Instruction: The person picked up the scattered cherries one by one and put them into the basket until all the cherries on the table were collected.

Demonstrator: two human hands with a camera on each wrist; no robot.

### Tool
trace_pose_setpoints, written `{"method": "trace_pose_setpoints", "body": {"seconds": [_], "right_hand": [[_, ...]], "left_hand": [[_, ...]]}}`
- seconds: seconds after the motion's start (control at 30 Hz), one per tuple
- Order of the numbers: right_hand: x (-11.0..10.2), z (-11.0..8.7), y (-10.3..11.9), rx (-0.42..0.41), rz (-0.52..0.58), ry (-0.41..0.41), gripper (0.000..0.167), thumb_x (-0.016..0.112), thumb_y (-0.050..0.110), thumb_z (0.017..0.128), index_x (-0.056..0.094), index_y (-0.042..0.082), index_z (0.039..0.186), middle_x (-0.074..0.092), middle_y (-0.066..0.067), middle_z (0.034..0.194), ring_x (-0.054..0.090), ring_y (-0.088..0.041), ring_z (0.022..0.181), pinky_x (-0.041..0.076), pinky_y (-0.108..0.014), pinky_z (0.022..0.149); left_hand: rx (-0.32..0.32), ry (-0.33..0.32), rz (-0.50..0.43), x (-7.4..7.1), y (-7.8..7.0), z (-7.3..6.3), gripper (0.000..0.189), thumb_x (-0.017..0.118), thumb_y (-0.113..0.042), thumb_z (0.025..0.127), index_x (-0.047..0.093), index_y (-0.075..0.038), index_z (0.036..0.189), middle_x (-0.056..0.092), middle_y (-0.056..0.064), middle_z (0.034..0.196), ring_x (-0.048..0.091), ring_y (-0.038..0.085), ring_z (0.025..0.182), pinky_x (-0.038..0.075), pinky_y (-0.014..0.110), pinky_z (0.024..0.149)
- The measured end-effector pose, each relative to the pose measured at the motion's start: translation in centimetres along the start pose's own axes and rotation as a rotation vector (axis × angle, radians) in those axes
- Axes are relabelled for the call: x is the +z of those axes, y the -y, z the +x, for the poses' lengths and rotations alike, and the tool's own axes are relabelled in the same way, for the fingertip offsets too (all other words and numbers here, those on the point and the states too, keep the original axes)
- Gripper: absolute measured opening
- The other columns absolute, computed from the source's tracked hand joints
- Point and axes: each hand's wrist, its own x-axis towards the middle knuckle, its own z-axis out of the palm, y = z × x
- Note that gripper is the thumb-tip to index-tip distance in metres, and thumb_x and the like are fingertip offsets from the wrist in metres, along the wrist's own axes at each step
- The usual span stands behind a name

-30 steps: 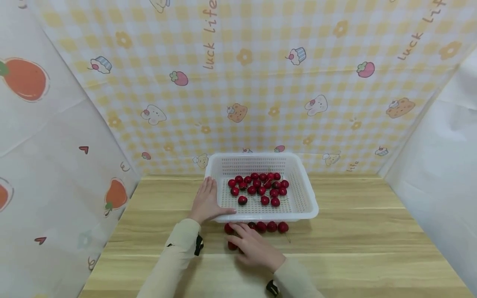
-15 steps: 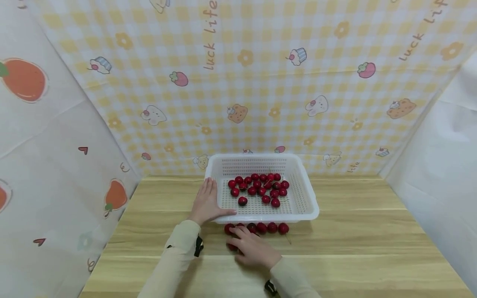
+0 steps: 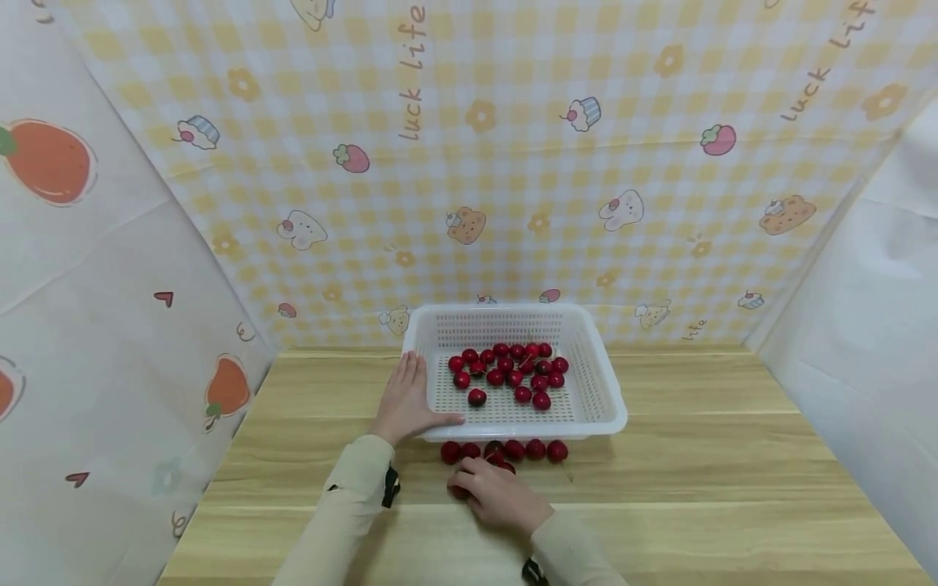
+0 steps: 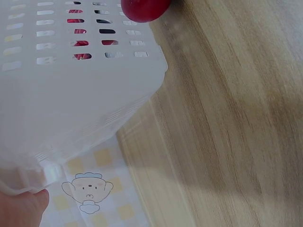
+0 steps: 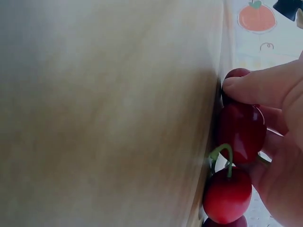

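Note:
In the head view, my left hand (image 3: 405, 407) rests at the near left corner of a white slotted plastic basket (image 3: 550, 427), fingers lying straight along the left rim and thumb stretched along the front rim. Red cherries (image 3: 505, 365) lie scattered inside. Below the basket, my right hand (image 3: 501, 498) pinches a dark red cherry (image 5: 236, 73) between thumb and fingers, low at the tabletop. Touching or close beside it are another dark cherry (image 5: 240, 132) and a brighter one with a green stem (image 5: 228, 195). My fingers partly hide the nearer cherries in the head view.
A row of cherries (image 3: 535, 449) lies along the basket's front edge on the wooden table (image 3: 733, 488). A yellow checked cloth (image 3: 513, 187) hangs behind, with white printed sheets (image 3: 110, 325) at the sides.
My right hand's fingers have drawn back from the row and closed on a nearer cherry, uncovering cherries at the row's left end. The left hand has kept its place on the basket.

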Motion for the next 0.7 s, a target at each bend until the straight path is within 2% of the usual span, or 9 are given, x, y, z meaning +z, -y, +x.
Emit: {"method": "trace_pose_setpoints", "body": {"seconds": [0.3,0.53,0.7], "right_hand": [[-0.1,0.2,-0.2,-0.043,-0.008,-0.042,0.024,0.068,0.006,0.076,0.065,0.018,0.096,0.056,0.007,0.093,0.054,-0.003,0.084,0.046,-0.014,0.072],[-0.8,0.2,-0.5,-0.062,0.034,-0.076,0.026,0.068,0.004,0.074,0.066,0.016,0.098,0.058,0.006,0.094,0.055,-0.004,0.086,0.047,-0.015,0.075],[-1.3,0.1,-0.7,-0.068,0.022,-0.129,0.027,0.068,0.005,0.072,0.066,0.015,0.097,0.059,0.006,0.094,0.056,-0.005,0.084,0.048,-0.016,0.073]], "left_hand": [[-0.005,0.000,-0.004,0.0,0.1,0.0,0.125,0.062,-0.074,0.060,0.015,0.008,0.140,0.008,0.024,0.148,0.003,0.033,0.138,0.006,0.040,0.113],[-0.001,-0.003,-0.008,0.0,0.0,-0.1,0.124,0.063,-0.073,0.060,0.015,0.009,0.140,0.008,0.025,0.148,0.003,0.033,0.138,0.006,0.040,0.113],[-0.001,-0.003,-0.013,-0.2,0.0,-0.1,0.124,0.063,-0.073,0.060,0.015,0.009,0.140,0.009,0.025,0.148,0.004,0.033,0.138,0.007,0.041,0.113]]}}
